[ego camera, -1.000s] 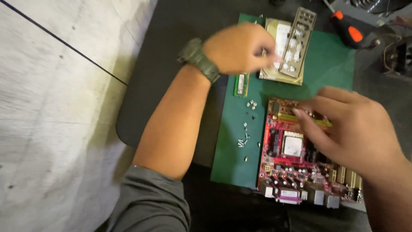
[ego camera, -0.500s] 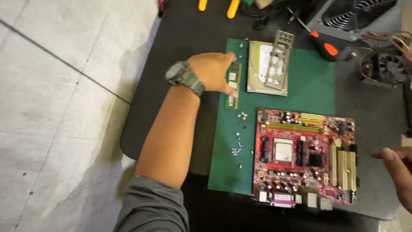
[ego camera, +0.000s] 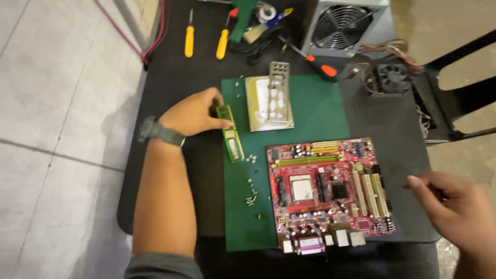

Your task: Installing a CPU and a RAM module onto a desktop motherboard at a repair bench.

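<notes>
Black work table (ego camera: 170,77) carries everything; a dark green rectangular cutting mat (ego camera: 320,111) covers its middle. Grey metal power supply box with round fan grille (ego camera: 343,23) stands at the far edge, a small black cooling fan (ego camera: 391,77) to its right. Red printed motherboard (ego camera: 328,191) lies flat on the near right part of the mat, connector ports toward the person, square processor socket near its centre. Silver hard drive (ego camera: 258,116) sits at the mat's far side with a perforated metal port shield (ego camera: 279,82) laid across it. Two yellow-handled screwdrivers (ego camera: 189,41) and an orange-and-black one (ego camera: 323,67) lie beyond. Left hand (ego camera: 194,111), wristwatch on the wrist, rests at the mat's left edge, fingers curled down onto the far end of a narrow green memory stick (ego camera: 231,134), thumb and fingertips pinching it; the stick lies flat along that edge, well apart from the motherboard. Right hand (ego camera: 454,209) hovers off the board's right side, fingers loosely open, holding nothing. Small loose silver screws (ego camera: 251,194) lie scattered between stick and board. Judgement: the stick is best held by its short edges, off the contacts, and lifted level so it clears the screws.
</notes>
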